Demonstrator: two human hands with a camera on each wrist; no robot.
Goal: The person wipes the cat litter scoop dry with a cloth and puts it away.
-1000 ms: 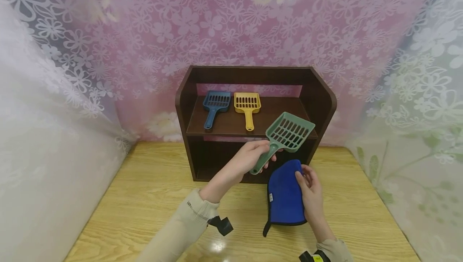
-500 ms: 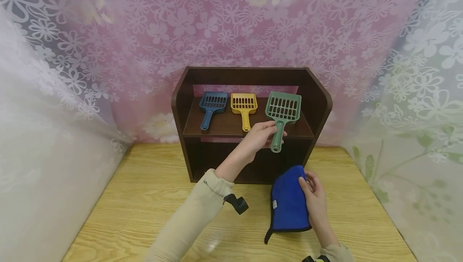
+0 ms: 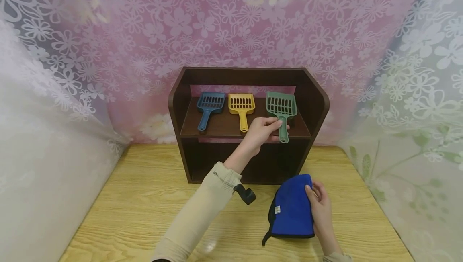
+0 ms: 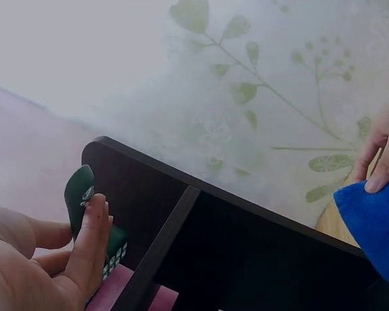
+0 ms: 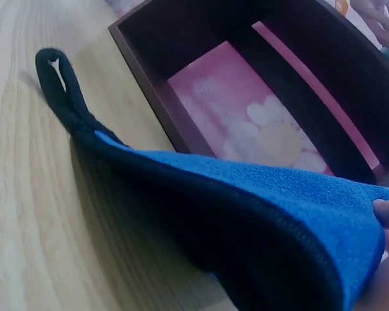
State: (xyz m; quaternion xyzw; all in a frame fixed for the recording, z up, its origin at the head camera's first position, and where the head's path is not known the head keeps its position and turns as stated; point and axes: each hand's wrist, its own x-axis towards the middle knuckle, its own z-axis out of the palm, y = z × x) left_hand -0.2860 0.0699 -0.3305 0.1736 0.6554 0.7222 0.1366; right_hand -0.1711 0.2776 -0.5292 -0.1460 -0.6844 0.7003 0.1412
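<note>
My left hand (image 3: pixel 263 131) grips the handle of a green slotted litter scoop (image 3: pixel 281 105) at the right end of the shelf's upper board. In the left wrist view the thumb and fingers of that hand (image 4: pixel 71 259) close around the green handle (image 4: pixel 80 191). To its left lie a yellow litter scoop (image 3: pixel 241 105) and a blue one (image 3: pixel 210 105), handles toward me. Lower right, my right hand (image 3: pixel 321 205) pinches the edge of a blue cloth mitt (image 3: pixel 293 209) with black trim and a hanging loop. In the right wrist view the mitt (image 5: pixel 246 181) sags over the table.
The dark brown two-tier shelf (image 3: pixel 182 149) stands at the back of the wooden table (image 3: pixel 144 197). Behind it hangs a pink floral curtain (image 3: pixel 217 25); pale sheets (image 3: pixel 47 153) flank both sides.
My left hand has carried the green scoop up and back from in front of the shelf to the upper board, turning it upright. The right hand with the mitt has shifted slightly nearer.
</note>
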